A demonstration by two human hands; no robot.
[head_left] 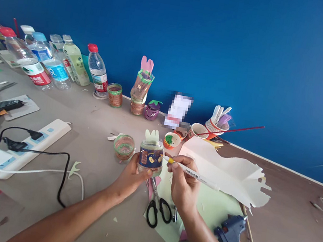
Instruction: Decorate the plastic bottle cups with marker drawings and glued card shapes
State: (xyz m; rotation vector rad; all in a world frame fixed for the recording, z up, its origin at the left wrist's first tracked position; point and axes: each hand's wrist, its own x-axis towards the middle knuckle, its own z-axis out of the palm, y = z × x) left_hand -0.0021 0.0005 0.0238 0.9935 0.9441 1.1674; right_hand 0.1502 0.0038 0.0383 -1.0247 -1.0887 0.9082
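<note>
My left hand (pixel 131 179) is closed around a cut plastic bottle piece (pixel 151 158) with a dark blue label and a pale green paper crown on top. A white marker (pixel 194 174) with a yellow tip end is gripped in my right hand (pixel 186 184); its tip points at the label's right side, and I cannot tell whether it touches. Below both hands lie black-handled scissors (pixel 159 210) on green paper (pixel 170 235). Left of the bottle piece sits a clear cup with a green rim (pixel 123 147).
Several plastic bottles (pixel 97 70) stand along the blue wall. A power strip (pixel 35 142) with cords lies left, near a black glue gun (pixel 0 112). Another glue gun (pixel 232 234) rests at the lower right. Paper cups (pixel 199 131) and white paper (pixel 221 167) are at right.
</note>
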